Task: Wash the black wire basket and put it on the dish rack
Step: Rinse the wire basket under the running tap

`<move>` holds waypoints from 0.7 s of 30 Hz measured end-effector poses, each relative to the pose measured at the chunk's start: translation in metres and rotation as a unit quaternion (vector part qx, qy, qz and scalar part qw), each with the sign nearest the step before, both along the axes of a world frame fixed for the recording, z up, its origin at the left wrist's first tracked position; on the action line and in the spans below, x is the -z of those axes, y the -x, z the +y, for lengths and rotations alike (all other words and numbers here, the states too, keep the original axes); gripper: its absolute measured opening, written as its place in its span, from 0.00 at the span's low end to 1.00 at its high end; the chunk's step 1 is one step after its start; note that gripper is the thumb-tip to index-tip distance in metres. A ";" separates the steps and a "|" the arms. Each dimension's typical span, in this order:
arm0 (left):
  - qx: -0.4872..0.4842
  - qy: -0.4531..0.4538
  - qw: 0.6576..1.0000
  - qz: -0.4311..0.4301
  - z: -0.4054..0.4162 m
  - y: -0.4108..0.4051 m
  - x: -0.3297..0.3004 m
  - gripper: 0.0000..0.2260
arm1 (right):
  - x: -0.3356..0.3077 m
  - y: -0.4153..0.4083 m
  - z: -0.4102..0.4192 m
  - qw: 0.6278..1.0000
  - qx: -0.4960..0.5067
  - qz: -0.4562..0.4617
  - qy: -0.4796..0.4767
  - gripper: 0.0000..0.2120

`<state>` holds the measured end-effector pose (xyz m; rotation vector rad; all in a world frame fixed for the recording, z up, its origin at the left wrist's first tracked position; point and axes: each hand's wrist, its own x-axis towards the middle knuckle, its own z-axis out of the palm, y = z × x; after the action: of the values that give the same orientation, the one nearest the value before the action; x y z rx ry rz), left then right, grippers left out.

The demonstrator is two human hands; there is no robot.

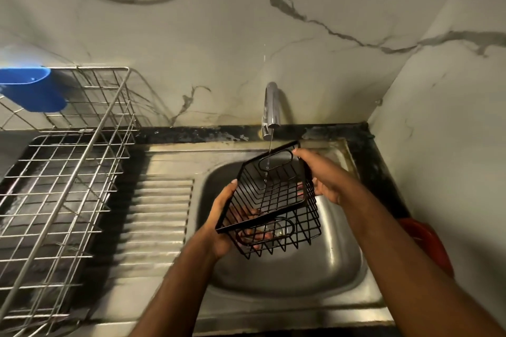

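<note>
Basket (pixel 276 200) tilted over sink (pixel 342 276), under tap (pixel 271 107) stream. Left hand (pixel 223 223) grips its near-left rim, right hand (pixel 321 175) its far-right rim. Likely light, stiff, slippery wet; rim wires give best hold.

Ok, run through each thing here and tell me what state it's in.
tap: running, thin stream
black wire basket: tilted under the stream, above the sink
left hand: grips basket's left side
right hand: grips basket's right rim
sink: no standing water
dish rack: holds no dishes
</note>
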<state>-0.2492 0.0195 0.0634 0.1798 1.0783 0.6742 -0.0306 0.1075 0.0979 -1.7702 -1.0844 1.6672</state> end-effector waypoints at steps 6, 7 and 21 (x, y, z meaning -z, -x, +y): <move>-0.010 -0.004 1.000 0.016 -0.004 0.012 -0.011 0.36 | 0.007 0.004 -0.008 1.000 0.011 0.006 -0.002 0.28; -0.009 -0.003 1.000 0.017 -0.004 0.011 -0.011 0.36 | 0.006 0.005 -0.010 1.000 0.017 0.004 -0.007 0.27; -0.017 -0.053 0.998 -0.017 0.009 -0.015 0.007 0.32 | -0.016 -0.021 -0.018 0.992 0.074 -0.057 -0.089 0.15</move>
<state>-0.2343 0.0285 0.0568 0.2403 1.0160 0.7625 -0.0098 0.0894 0.1136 -1.8010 -1.0859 1.3537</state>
